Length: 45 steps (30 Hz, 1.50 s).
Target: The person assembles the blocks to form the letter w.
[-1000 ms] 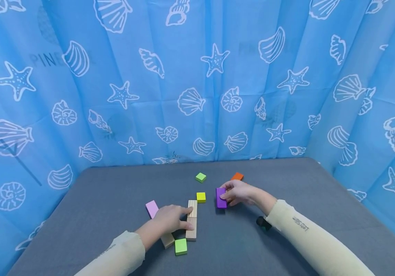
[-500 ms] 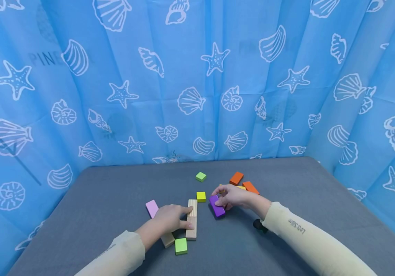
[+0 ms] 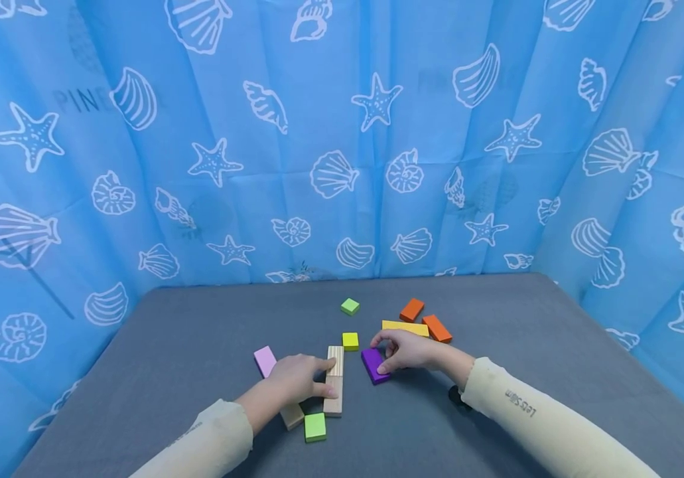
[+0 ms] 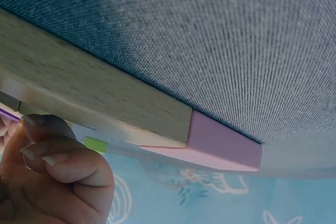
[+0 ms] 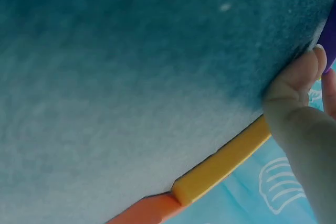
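Note:
My right hand (image 3: 409,350) pinches a purple block (image 3: 373,365), thumb on its near side and index finger at the far end. That block slants on the cloth; only a corner enters the right wrist view. My left hand (image 3: 295,375) touches two bare wooden blocks set end to end: the index fingertip on the far wooden block (image 3: 336,353), the thumb on the near wooden block (image 3: 334,406). Its other fingers (image 4: 73,166) curl loosely in the left wrist view. A yellow block (image 3: 350,341) sits at the far end of this row.
Under the left wrist, a pink block (image 3: 265,360) meets another wooden block (image 3: 292,416). Green blocks lie at the front (image 3: 315,427) and back. Beyond the right hand are an amber block (image 3: 404,328) and two orange blocks (image 3: 437,328). A patterned blue curtain (image 3: 294,166) stands behind.
My right hand has brought the purple block left and toward me, down by the wooden row, turning it to a slant. The left hand has stayed in place.

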{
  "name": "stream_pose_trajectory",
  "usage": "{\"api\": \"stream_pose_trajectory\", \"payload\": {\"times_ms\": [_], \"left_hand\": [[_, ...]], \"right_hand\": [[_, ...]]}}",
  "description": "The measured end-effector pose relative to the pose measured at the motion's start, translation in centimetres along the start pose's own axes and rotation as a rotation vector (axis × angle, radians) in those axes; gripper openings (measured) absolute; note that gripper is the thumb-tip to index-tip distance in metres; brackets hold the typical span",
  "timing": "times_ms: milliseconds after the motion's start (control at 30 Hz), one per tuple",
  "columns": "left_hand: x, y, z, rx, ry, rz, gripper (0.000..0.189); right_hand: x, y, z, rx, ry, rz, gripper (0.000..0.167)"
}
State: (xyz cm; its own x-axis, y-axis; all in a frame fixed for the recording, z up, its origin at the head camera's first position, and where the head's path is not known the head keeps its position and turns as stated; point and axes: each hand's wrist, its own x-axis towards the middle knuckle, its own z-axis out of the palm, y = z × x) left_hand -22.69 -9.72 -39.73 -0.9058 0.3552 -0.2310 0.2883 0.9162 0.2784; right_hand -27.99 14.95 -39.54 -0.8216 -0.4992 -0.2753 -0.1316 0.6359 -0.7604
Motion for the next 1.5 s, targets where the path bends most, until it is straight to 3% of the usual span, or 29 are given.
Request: {"api": "stream_pose_trajectory", "payload": {"times_ms": [200,500,1167,1400,1500], "left_hand": [[-0.1,0.1,0.0,0.0,-0.006,-0.007,0.066],[-0.1,-0.1,-0.1,-0.017,-0.005,-0.011,0.066],[0.2,-0.1,0.0,-0.011,-0.006,-0.002,0.066],[0.0,0.0,0.0,-0.014,-0.007,0.001,0.065],[0.0,0.1,0.0,-0.016,-0.006,0.009,0.065]], "right_hand": [[0.1,0.0,0.1,-0.024,0.0,-0.024,0.042],[0.7,-0.5,0.3,-0.03,0.046,0.036,0.038],[0.9,-0.7,0.4,-0.055,0.067,0.07,0.04],[0.6,0.5,-0.7,0.103,0.049,0.02,0.044],[0.4,0.9,-2.0,0.132,0.097,0.001,0.041]]}}
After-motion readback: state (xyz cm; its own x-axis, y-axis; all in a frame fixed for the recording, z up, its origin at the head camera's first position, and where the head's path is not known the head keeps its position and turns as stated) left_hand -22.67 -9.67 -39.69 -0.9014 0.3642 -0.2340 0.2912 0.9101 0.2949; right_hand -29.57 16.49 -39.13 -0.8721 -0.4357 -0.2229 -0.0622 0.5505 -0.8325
